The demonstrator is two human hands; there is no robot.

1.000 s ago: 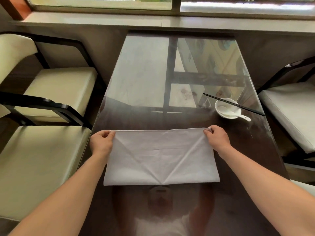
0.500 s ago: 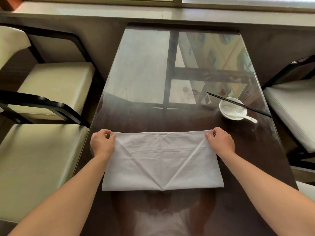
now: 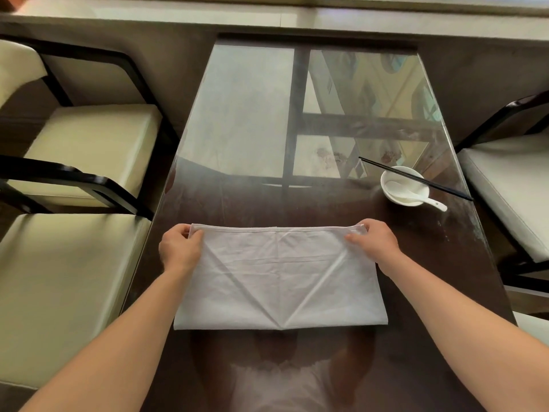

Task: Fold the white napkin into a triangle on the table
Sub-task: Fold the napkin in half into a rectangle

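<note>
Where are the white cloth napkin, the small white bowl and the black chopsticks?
white cloth napkin (image 3: 279, 281): head view, middle of the cloth.
small white bowl (image 3: 399, 200): head view, near rim.
black chopsticks (image 3: 445, 188): head view, shaft beyond the bowl.

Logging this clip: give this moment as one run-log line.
white cloth napkin: flat rectangle, no triangle | left hand: pinching far-left corner | right hand: pinching far-right corner

White napkin (image 3: 279, 278), folded to a wide rectangle, spread flat on the dark glossy tabletop (image 3: 297, 203) between the hands. Far corners pinched by left hand (image 3: 179, 248) and right hand (image 3: 375, 242); diagonal creases meeting at the near edge's middle, hemmed far edge slightly raised.
</note>
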